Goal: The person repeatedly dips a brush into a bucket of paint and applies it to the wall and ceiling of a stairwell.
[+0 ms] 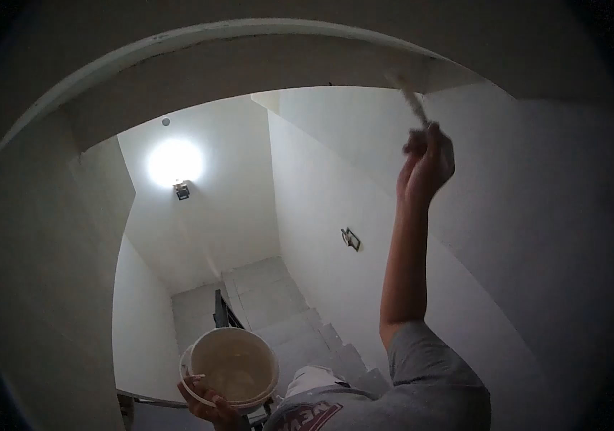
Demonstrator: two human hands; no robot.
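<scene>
My right hand (pixel 427 162) is raised high and grips a paintbrush (pixel 409 93) whose bristles touch the underside of the white ceiling edge (pixel 321 54) at the upper right. My right arm runs straight up from a grey sleeve. Low at the bottom, my left hand (pixel 210 406) holds a white paint bucket (pixel 231 366) from underneath, with its open top facing me. The bucket's inside looks pale and coated with paint.
A white stairwell drops below me, with tiled steps (pixel 299 330) and a dark railing (pixel 222 310). A bright wall lamp (pixel 176 164) glares on the far wall. A small fixture (pixel 351 238) sits on the right wall. White walls close in on both sides.
</scene>
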